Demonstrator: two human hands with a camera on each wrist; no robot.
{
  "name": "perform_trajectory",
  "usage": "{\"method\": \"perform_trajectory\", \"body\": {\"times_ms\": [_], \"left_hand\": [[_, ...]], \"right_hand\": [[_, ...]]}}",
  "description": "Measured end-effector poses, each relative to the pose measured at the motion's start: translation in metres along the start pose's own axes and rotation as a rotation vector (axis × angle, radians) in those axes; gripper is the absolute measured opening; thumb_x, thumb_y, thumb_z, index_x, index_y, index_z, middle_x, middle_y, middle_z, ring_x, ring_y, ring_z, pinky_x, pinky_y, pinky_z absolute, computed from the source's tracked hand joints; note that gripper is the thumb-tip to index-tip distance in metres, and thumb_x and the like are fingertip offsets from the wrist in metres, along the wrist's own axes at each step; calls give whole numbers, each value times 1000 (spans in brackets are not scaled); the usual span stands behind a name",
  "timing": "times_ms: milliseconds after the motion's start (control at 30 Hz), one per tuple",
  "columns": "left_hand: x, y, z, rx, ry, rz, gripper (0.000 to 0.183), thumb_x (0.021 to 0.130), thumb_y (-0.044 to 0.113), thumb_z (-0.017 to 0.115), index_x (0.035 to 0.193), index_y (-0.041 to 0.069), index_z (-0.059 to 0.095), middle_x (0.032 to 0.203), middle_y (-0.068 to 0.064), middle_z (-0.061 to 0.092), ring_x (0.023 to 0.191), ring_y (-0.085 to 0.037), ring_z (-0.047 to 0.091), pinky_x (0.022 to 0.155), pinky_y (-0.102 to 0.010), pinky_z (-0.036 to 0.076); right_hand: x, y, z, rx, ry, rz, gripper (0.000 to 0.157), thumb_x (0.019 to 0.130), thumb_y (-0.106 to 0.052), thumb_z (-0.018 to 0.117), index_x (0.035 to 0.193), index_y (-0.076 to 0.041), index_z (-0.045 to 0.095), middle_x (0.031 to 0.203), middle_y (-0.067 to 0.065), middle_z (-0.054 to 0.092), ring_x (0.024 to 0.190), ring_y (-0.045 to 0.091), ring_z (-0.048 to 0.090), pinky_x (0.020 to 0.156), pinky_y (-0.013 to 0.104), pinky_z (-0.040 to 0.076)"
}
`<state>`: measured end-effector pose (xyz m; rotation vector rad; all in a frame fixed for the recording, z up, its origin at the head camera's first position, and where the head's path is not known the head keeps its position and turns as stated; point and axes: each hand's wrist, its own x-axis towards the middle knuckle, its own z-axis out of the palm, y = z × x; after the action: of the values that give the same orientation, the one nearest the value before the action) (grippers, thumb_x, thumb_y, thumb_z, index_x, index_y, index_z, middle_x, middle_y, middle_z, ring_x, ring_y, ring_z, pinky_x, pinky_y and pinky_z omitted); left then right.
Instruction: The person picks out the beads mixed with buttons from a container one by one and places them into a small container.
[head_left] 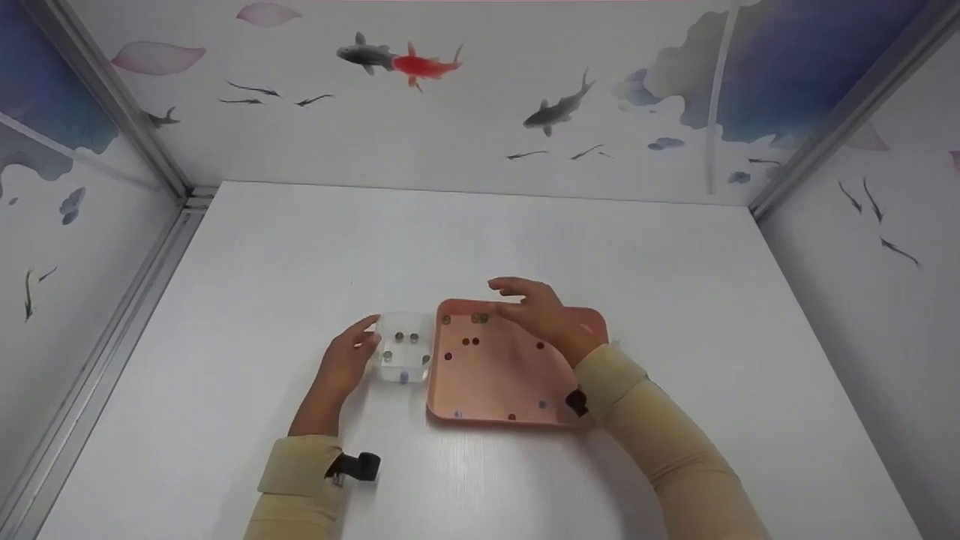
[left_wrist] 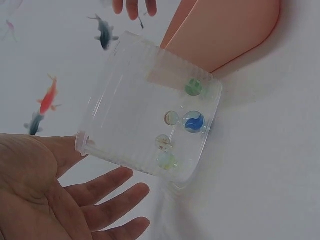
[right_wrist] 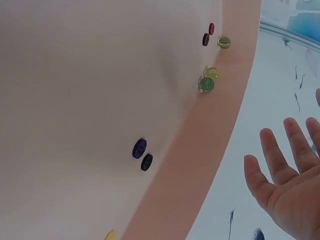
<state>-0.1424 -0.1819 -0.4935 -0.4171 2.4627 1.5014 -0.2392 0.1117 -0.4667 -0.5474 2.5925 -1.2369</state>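
Observation:
My left hand [head_left: 346, 361] rests beside a clear plastic box [head_left: 392, 324], its thumb at the rim and its fingers spread along the near wall. Inside the box lie several glass marbles, among them a blue-swirled marble [left_wrist: 194, 122] and a green marble [left_wrist: 193, 87]. Over the far edge of a pink tray [head_left: 491, 386] hovers my right hand [head_left: 538, 309], fingers extended, holding nothing. Near that edge the tray bears glass marbles, including a dark green marble [right_wrist: 206, 84]. Small round buttons are scattered there too, with a purple button [right_wrist: 139, 148] next to a dark button [right_wrist: 147, 162].
Box and tray stand side by side on a white table [head_left: 300, 247]. White panels printed with fish [head_left: 426, 66] surround it at the back and sides. A black wrist mount [head_left: 360, 466] sits at the left sleeve.

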Motion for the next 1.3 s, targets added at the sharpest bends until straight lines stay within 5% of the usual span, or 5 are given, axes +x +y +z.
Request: {"method": "perform_trajectory", "body": {"times_ms": [333, 633, 933, 1300], "left_hand": [[-1, 2, -1, 19, -4, 4, 46, 105, 25, 41, 149, 14, 36, 144, -22, 45, 134, -39, 40, 107, -52, 37], [-1, 4, 0, 17, 0, -3, 46, 104, 23, 41, 150, 13, 36, 143, -22, 46, 134, -38, 42, 107, -51, 38], [-2, 3, -1, 32, 2, 23, 46, 104, 22, 43, 149, 11, 37, 139, -24, 49, 131, -40, 44, 106, -52, 39], [-1, 3, 0, 22, -2, 20, 46, 104, 21, 43, 149, 12, 37, 141, -24, 47, 132, -40, 43, 106, -51, 38]], "right_hand": [[-2, 1, -1, 34, 3, 94, 41, 94, -26, 65, 133, -19, 59, 135, 1, 58, 126, 24, 53, 101, 43, 46], [-3, 4, -5, 29, -16, 55, 40, 95, -17, 63, 135, -15, 58, 137, 4, 56, 127, 25, 52, 100, 43, 48], [-2, 5, -1, 62, -14, 159, 37, 95, -19, 63, 132, -20, 61, 135, 1, 57, 127, 24, 51, 99, 42, 48], [4, 9, 8, 24, -9, 107, 34, 93, -17, 66, 126, -13, 65, 130, 7, 62, 118, 25, 58, 99, 41, 48]]}}
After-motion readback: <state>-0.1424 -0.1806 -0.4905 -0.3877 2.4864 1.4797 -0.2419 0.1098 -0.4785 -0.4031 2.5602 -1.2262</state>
